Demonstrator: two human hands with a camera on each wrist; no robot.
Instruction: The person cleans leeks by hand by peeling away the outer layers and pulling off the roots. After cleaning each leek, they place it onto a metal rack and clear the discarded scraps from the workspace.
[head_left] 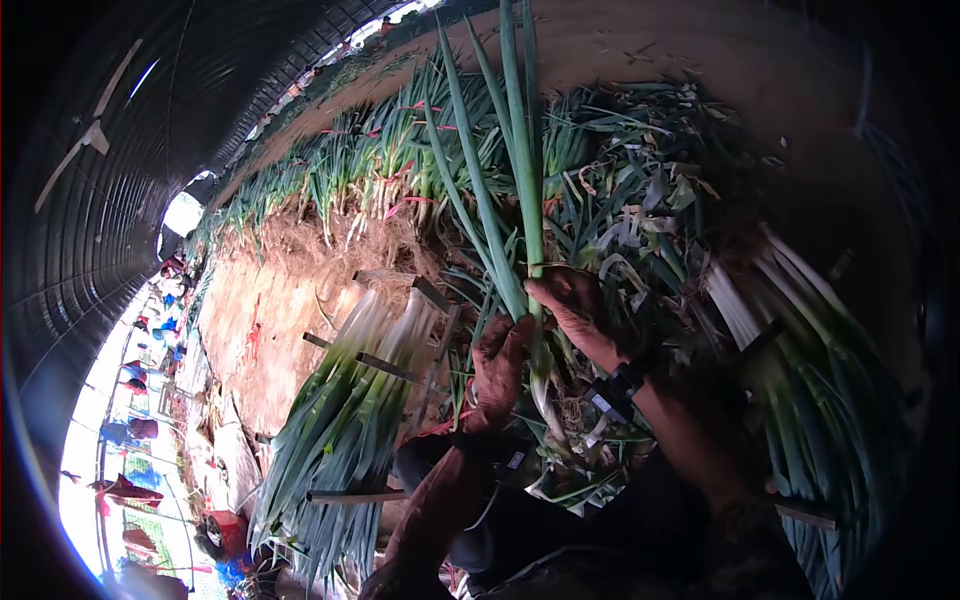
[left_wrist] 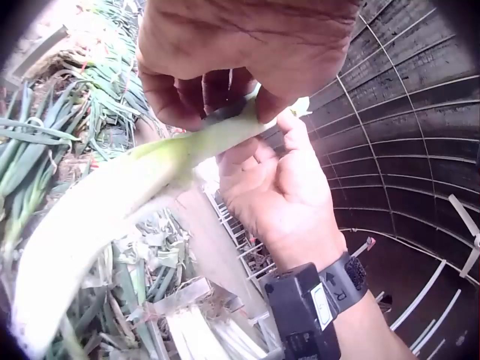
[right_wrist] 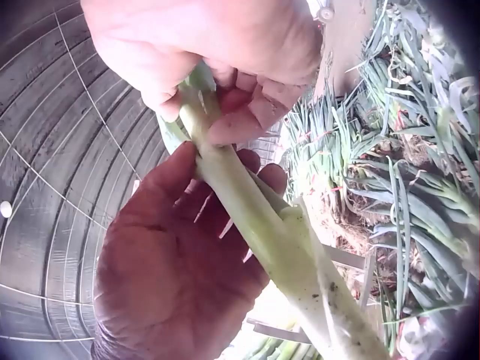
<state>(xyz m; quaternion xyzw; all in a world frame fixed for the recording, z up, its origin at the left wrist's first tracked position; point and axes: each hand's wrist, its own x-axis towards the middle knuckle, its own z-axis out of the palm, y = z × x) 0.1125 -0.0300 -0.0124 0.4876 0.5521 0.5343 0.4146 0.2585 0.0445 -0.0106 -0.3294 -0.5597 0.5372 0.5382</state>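
Observation:
Both hands hold one long green onion (head_left: 524, 170) upright in the head view, leaves up and white root end down. My left hand (head_left: 500, 365) pinches the stalk just below the leaves. Slightly higher, on the other side, my right hand (head_left: 578, 312) pinches it between thumb and fingers. In the left wrist view the pale stalk (left_wrist: 112, 187) stretches toward the lower left, its thick white end nearest the camera. The right wrist view shows specks of soil on the stalk (right_wrist: 281, 240) and a loose sheath layer along its side.
Trimmed green onions (head_left: 350, 400) lie in a metal-bar rack on the left, and another pile (head_left: 810, 370) lies in a rack on the right. Behind are bundles with red ties (head_left: 390, 150) and a heap of stripped leaves (head_left: 640, 190). A dark ribbed tunnel wall (head_left: 100, 150) curves at left.

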